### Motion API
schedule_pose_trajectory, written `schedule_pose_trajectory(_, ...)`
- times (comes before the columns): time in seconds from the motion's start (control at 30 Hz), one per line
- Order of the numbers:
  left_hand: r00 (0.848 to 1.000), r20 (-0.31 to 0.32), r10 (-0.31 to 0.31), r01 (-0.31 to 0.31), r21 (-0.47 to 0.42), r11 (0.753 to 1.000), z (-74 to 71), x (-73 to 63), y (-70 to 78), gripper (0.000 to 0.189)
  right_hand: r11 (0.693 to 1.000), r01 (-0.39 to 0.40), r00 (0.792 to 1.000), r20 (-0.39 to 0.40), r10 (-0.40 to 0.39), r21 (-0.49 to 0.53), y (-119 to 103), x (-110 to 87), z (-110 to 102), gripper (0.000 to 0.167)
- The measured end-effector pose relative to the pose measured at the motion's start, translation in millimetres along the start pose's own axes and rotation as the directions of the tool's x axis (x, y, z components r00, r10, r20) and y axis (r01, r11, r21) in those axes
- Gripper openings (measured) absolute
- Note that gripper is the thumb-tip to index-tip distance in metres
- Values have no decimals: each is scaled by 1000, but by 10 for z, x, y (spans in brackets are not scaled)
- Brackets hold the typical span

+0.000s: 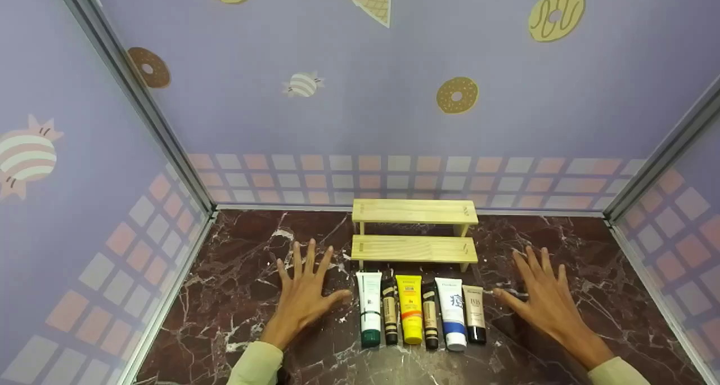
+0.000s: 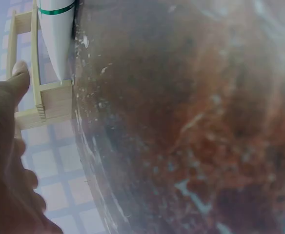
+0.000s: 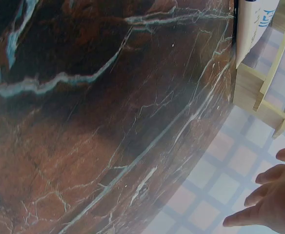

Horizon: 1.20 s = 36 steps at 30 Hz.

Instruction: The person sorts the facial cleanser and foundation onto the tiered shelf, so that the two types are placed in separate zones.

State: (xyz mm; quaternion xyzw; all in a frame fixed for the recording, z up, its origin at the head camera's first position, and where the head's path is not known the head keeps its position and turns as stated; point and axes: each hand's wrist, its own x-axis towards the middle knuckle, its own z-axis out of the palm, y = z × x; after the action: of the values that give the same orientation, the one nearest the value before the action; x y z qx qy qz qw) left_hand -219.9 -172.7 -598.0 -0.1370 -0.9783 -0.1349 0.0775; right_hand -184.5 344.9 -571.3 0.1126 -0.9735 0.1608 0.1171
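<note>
In the head view my left hand [image 1: 305,295] rests on the dark marbled surface with fingers spread, its thumb just left of a white tube with a green cap [image 1: 369,306]. My right hand [image 1: 548,303] lies likewise on the other side, thumb pointing at a small beige tube [image 1: 475,312] with a black cap. Between these stand in a row a slim black-and-tan tube [image 1: 390,312], a yellow tube [image 1: 411,306], a second slim black-and-tan tube [image 1: 430,314] and a white tube with a blue band [image 1: 451,312]. Neither hand holds anything.
Behind the tubes stands a two-step pale wooden rack [image 1: 414,249], its upper step [image 1: 413,211] near the back wall. Lilac panels with printed sweets enclose the marbled tabletop [image 1: 225,295] at the back [image 1: 365,126], left [image 1: 84,205] and right.
</note>
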Motion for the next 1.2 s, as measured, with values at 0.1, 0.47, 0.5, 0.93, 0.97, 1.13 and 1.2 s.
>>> schedule_pose_trajectory(0.1, 1000, -25, -6, 6, -35, 999, 13, -1, 6, 109, 1000, 5, 999, -39, -4, 22, -20, 6, 10, 96)
schedule_pose_trajectory(0.47, 996, -93, 6, -20, -151, 988, 69, 15, 12, 106, 995, 23, 994, -109, -12, 98, -91, -20, 53, 77)
schedule_pose_trajectory(0.5, 995, -100, 5, -22, -167, 986, 78, 18, 14, 106, 994, 26, 993, -116, -13, 106, -97, -21, 56, 75)
schedule_pose_trajectory(0.93, 956, -291, -45, -95, -449, 888, 206, 67, 66, 72, 978, 64, 977, -213, -21, 196, -176, -62, 151, 46)
schedule_pose_trajectory(0.97, 947, -318, -48, -110, -460, 881, 216, 76, 70, 68, 976, 74, 974, -225, -27, 204, -182, -66, 164, 45)
schedule_pose_trajectory(1.13, 927, -364, -94, -128, -540, 832, 262, 111, 82, 57, 962, 72, 972, -233, -9, 262, -223, -80, 225, 40)
schedule_pose_trajectory(1.2, 929, -347, -132, -105, -587, 803, 283, 112, 89, 53, 950, 32, 981, -193, 30, 309, -257, -94, 246, 39)
